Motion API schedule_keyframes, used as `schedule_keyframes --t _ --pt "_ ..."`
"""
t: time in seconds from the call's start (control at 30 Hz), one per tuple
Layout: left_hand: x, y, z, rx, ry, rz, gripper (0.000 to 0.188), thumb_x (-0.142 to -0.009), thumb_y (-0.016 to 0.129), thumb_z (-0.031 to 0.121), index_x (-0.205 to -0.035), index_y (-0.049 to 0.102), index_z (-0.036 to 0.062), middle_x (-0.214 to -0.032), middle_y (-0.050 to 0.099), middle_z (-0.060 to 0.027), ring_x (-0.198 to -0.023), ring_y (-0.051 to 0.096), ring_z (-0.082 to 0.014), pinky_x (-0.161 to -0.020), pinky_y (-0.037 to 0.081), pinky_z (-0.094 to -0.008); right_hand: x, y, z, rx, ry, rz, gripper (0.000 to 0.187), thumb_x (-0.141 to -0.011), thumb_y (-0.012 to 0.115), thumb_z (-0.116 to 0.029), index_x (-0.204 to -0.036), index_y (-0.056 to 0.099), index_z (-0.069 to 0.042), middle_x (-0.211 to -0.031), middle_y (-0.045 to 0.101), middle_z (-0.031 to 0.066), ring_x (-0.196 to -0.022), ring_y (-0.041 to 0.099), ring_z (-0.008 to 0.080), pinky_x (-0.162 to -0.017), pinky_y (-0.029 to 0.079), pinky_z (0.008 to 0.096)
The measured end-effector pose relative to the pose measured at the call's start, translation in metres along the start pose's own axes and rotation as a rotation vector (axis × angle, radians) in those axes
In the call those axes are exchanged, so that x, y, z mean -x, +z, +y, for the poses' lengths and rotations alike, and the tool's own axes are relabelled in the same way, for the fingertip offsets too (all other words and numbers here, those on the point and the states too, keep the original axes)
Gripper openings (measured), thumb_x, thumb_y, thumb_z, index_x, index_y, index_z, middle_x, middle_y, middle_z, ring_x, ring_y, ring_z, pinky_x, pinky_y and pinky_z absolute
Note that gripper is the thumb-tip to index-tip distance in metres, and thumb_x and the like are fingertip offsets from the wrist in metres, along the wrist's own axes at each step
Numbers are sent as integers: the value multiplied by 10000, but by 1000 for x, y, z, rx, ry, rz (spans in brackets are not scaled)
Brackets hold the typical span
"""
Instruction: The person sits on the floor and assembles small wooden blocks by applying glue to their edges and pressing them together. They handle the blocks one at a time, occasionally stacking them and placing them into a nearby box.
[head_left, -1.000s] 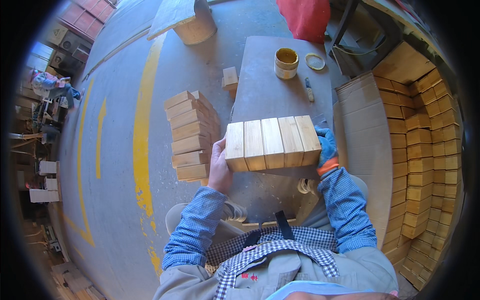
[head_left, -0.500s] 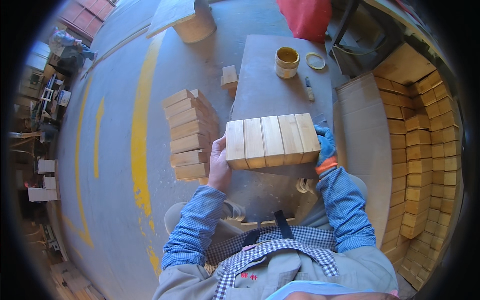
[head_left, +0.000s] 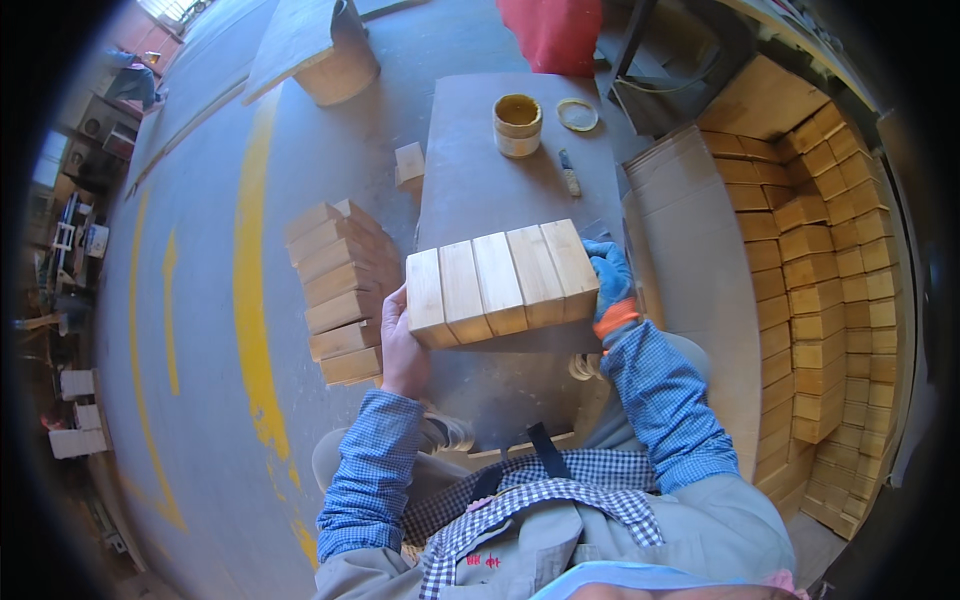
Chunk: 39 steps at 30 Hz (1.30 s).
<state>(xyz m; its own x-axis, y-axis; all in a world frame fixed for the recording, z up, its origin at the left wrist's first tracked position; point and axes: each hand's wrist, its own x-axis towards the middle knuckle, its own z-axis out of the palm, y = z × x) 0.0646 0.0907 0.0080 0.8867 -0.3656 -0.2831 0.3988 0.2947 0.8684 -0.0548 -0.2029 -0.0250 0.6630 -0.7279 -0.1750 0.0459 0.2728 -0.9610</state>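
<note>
A row of several pale wooden blocks (head_left: 490, 285) is pressed side by side between my two hands, above the near end of the grey board. My bare left hand (head_left: 403, 350) grips the left end of the row. On my right hand (head_left: 611, 285) is a blue glove with an orange cuff, and it clasps the right end. Parts of the fingers of both hands are hidden by the blocks. A stack of similar blocks (head_left: 340, 290) stands on the floor to the left of my left hand.
On the grey board (head_left: 465, 150) are an open tub (head_left: 517, 127) of yellowish-brown stuff, its lid (head_left: 577, 115) and a brush (head_left: 569, 173). A cardboard sheet (head_left: 690, 220) and many stacked yellowish blocks (head_left: 815, 325) lie to the right. Another person (head_left: 132, 82) is far off at the left.
The whole view has shifted, so most things now appear farther left. The row of blocks tilts slightly more, its right end higher in the picture. Both hands keep their hold.
</note>
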Motion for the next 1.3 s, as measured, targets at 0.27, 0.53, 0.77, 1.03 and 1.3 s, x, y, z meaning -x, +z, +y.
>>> schedule_keyframes --t 0.27,0.53,0.77,1.03,1.3 --pt "1 1 1 -82 6 14 316 -1072 470 124 -1367 515 18 -1267 625 -106 -1158 610 -163 -1012 507 -312 -3 4 1 -7 -53 -19 250 -926 498 -13 -1096 680 -17 -1118 715 95 -976 662 180 -942 549 330" --pt "0 -2 -4 -63 7 8 325 -1072 486 126 -1378 515 21 -1282 620 -102 -1164 602 -161 -1027 499 -320 -2 1 8 -63 -3 -9 238 -909 485 -28 -1066 663 -37 -1150 697 86 -1008 631 172 -992 506 342" --pt "-2 0 -4 -63 6 9 331 -1084 475 131 -1391 511 15 -1298 613 -104 -1173 601 -165 -1050 489 -322 -1 0 6 -9 -43 7 249 -920 480 -42 -1087 666 -45 -1146 696 86 -1003 631 173 -981 513 346" --pt "-2 4 -1 -40 33 6 339 -1092 473 146 -1397 509 4 -1312 609 -110 -1186 605 -174 -1050 492 -321 -2 2 -2 12 -19 5 241 -939 487 -51 -1095 669 -25 -1133 701 79 -996 642 177 -973 526 336" --pt "-2 -1 -8 -57 26 34 365 -1099 459 165 -1415 506 -12 -1326 606 -110 -1221 583 -170 -1066 469 -312 7 1 -6 -5 19 20 244 -920 484 -17 -1074 675 -21 -1124 708 76 -989 644 172 -968 533 336"
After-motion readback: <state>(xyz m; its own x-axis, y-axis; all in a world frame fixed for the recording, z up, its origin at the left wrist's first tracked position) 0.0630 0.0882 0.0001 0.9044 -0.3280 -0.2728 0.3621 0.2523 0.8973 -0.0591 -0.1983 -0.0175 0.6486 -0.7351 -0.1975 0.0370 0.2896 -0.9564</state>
